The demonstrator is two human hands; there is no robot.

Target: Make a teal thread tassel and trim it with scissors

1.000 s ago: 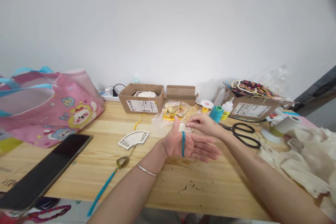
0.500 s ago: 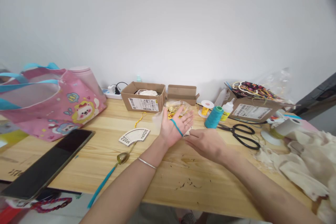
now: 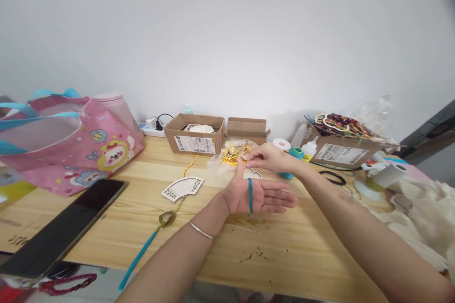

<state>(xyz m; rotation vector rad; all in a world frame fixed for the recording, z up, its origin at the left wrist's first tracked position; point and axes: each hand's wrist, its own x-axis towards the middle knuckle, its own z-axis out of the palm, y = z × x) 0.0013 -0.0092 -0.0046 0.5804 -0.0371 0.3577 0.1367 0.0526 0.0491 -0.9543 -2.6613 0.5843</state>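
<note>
A plain white wall (image 3: 227,33) rises behind the light wooden table (image 3: 106,227).

Box labels (image 3: 194,144), print too small to read, no other text

we log teal thread (image 3: 250,195) banding the left hand (image 3: 262,197), a teal spool (image 3: 295,152). pink bag (image 3: 88,144): cartoon animal print, blue handles. black phone (image 3: 64,232). pale grained wood table (image 3: 199,255). white fan cutout (image 3: 182,187), lattice-patterned. yellow cords (image 3: 232,155).

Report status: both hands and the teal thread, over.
Left hand open, palm up, teal thread looped round it. Right hand pinched beyond the thumb. Teal spool behind it.
</note>
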